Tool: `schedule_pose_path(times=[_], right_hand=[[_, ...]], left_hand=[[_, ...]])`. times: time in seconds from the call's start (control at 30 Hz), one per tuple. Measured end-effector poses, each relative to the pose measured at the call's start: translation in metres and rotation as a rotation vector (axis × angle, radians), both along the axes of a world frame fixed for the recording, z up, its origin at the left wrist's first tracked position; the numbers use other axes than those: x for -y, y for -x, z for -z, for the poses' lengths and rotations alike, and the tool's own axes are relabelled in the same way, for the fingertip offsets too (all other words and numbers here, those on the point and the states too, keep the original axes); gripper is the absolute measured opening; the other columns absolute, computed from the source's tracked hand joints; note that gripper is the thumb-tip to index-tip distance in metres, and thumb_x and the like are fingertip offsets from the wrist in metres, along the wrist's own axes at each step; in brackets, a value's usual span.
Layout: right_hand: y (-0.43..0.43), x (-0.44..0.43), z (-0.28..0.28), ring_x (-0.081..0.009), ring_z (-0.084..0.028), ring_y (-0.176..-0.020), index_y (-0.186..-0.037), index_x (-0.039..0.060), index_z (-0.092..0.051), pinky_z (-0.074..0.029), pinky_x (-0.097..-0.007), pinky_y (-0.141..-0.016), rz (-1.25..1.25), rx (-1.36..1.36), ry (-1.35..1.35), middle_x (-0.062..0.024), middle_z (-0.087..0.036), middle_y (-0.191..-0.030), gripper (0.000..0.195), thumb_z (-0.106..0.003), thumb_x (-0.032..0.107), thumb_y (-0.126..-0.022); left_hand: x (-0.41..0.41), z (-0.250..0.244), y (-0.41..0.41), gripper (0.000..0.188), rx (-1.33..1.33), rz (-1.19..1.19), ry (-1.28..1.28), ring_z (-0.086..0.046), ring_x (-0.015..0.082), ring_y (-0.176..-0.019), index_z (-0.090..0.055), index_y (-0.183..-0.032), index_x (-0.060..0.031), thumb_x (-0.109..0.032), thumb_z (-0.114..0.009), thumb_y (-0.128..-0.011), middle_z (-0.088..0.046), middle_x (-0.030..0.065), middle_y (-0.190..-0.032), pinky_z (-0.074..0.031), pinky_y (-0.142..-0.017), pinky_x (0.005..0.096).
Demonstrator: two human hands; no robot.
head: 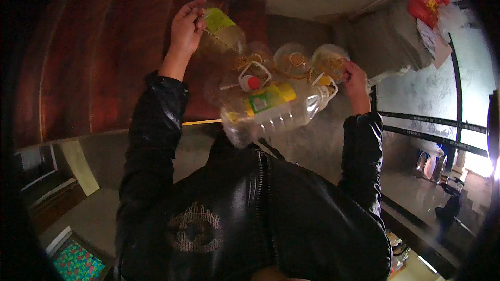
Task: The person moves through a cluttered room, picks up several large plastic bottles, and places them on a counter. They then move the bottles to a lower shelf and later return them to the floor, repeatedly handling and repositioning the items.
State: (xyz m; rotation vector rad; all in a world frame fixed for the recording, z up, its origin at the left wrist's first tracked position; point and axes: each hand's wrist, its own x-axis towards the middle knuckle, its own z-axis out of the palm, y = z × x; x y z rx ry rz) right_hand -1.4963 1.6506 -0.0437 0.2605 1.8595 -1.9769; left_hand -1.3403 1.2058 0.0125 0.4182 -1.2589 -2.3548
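Note:
Several large clear plastic bottles hang or sit bunched in front of me, with cord visible between some of them. My left hand (189,23) is raised at the upper left, beside a bottle with a lime-green label (219,23); its fingers are bent, and its hold is unclear. My right hand (353,74) is at the right side of the bunch, its fingers at the edge of a clear bottle base (330,56). Nearest my chest lies a handled bottle with a yellow and green label (271,97). A red-capped bottle neck (253,82) with a white handle is beside it.
A reddish-brown wooden surface (105,58) fills the upper left. A grey covered object (386,39) stands at the upper right, near a red bag (427,2). Dark-framed window panes (418,89) are on the right. A colourful patterned cloth (80,261) shows at the lower left.

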Motion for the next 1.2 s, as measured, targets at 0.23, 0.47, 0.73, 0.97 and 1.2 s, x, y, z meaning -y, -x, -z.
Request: schedule_pose_path(times=[0.23, 0.47, 0.73, 0.97, 1.2], right_hand=[[0.028, -0.085, 0.023, -0.0085, -0.048, -0.063, -0.099, 0.0033, -0.057, -0.039, -0.0211, -0.057, 0.042, -0.063, 0.001, -0.0008, -0.057, -0.076, 0.015, -0.052, 0.011, -0.087], [-0.023, -0.172, 0.046, -0.0078, -0.043, -0.059, -0.092, 0.0046, -0.058, -0.035, -0.0212, -0.051, 0.014, -0.394, -0.384, -0.0024, -0.054, -0.072, 0.010, -0.057, 0.011, -0.085], [-0.020, -0.144, -0.057, -0.0070, -0.044, -0.055, -0.084, 0.0039, -0.055, -0.034, -0.0175, -0.046, 0.409, -0.235, 0.018, -0.0023, -0.052, -0.069, 0.008, -0.061, 0.010, -0.083], [0.042, -0.159, -0.072, -0.0087, -0.045, -0.054, -0.074, 0.0043, -0.051, -0.035, -0.0203, -0.047, 0.499, -0.324, -0.090, -0.0033, -0.052, -0.066, 0.016, -0.061, 0.013, -0.083], [0.125, -0.180, -0.040, -0.0095, -0.047, -0.058, -0.082, 0.0037, -0.053, -0.037, -0.0222, -0.051, 0.372, -0.328, -0.082, -0.0040, -0.055, -0.070, 0.012, -0.059, 0.014, -0.085]], left_hand=[[-0.056, 0.001, 0.019, 0.021, 0.056, 0.177, -0.008, -0.040, 0.0081, -0.054, -0.056, -0.104, -0.0024, -0.004, -0.039, -0.091, -0.054, 0.0027, -0.076, -0.033, -0.051, 0.0222], [-0.112, 0.061, 0.019, 0.023, 0.192, 0.361, -0.137, -0.040, 0.0089, -0.054, -0.056, -0.106, -0.0029, -0.005, -0.037, -0.091, -0.052, 0.0022, -0.074, -0.034, -0.052, 0.0230], [-0.112, 0.061, 0.006, 0.025, 0.129, 0.405, -0.207, -0.042, 0.0098, -0.059, -0.055, -0.106, -0.0020, -0.005, -0.034, -0.093, -0.052, 0.0024, -0.077, -0.036, -0.055, 0.0238], [-0.123, 0.050, 0.036, 0.024, 0.131, 0.436, -0.123, -0.046, 0.0097, -0.063, -0.056, -0.105, -0.0035, -0.006, -0.036, -0.091, -0.052, 0.0017, -0.075, -0.039, -0.058, 0.0232], [-0.170, 0.046, 0.126, 0.024, 0.149, 0.374, 0.010, -0.045, 0.0100, -0.064, -0.055, -0.104, -0.0018, -0.006, -0.035, -0.092, -0.051, 0.0021, -0.075, -0.039, -0.060, 0.0236]])
